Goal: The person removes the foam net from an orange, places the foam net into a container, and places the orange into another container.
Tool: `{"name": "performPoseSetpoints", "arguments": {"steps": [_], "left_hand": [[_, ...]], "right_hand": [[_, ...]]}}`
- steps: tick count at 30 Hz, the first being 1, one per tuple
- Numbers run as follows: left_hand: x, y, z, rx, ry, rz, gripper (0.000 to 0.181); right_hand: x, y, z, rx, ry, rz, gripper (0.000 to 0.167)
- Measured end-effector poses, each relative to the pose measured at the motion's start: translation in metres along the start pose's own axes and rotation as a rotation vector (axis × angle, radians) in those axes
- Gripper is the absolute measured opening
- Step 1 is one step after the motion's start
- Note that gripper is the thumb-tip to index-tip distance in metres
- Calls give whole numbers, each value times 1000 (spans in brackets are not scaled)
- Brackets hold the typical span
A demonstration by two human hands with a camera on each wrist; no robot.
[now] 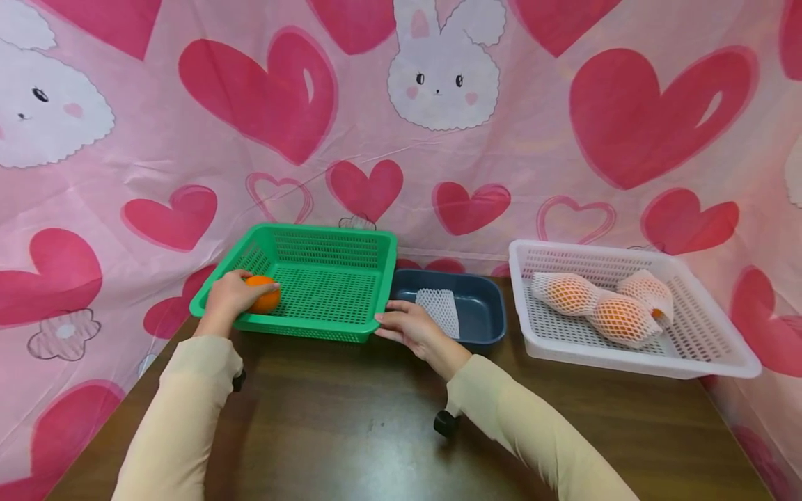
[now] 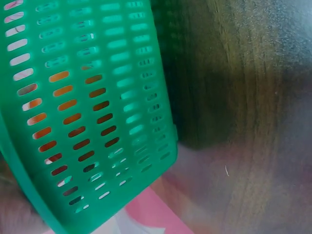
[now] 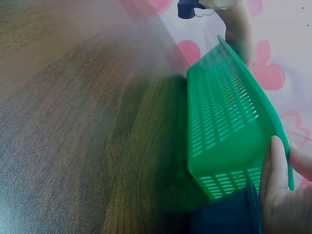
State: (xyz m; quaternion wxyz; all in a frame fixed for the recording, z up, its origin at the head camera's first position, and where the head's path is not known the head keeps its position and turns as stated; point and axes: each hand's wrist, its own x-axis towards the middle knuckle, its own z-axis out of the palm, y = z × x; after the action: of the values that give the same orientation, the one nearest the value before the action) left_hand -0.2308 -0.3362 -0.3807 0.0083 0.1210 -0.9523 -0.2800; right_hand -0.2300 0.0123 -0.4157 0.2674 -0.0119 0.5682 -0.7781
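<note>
At the left of the head view stands a green plastic basket point(image 1: 326, 321). My left hand point(image 1: 230, 298) reaches over its near left rim and grips an orange point(image 1: 266, 299) low inside the basket, near its front left corner. Through the slots of the basket wall point(image 2: 122, 97), the left wrist view shows patches of the orange point(image 2: 68, 105). My right hand point(image 1: 415, 328) pinches the basket's rim at its front right corner. In the right wrist view, fingers point(image 3: 277, 163) and thumb lie on either side of that rim.
Beside the basket, a dark blue tray point(image 1: 485, 306) holds a white foam net sleeve point(image 1: 438, 312). Farther right, a white basket point(image 1: 601, 358) contains several oranges in foam nets point(image 1: 617, 316). All stand on a brown wooden table point(image 1: 351, 417) before a pink heart-patterned cloth point(image 1: 526, 153).
</note>
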Motion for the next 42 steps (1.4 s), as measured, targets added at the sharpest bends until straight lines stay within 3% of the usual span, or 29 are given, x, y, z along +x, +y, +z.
{"name": "performPoseSetpoints", "arguments": {"steps": [11, 22, 30, 42], "left_hand": [[8, 0, 0, 102, 28, -19, 71], [1, -10, 5, 113, -34, -64, 57], [4, -9, 4, 107, -30, -72, 66], [11, -3, 1, 149, -23, -30, 44]], "right_hand": [[1, -1, 1, 9, 10, -1, 49], [0, 8, 3, 19, -2, 34, 48], [0, 7, 2, 21, 7, 18, 46], [0, 1, 0, 31, -16, 5, 51]]}}
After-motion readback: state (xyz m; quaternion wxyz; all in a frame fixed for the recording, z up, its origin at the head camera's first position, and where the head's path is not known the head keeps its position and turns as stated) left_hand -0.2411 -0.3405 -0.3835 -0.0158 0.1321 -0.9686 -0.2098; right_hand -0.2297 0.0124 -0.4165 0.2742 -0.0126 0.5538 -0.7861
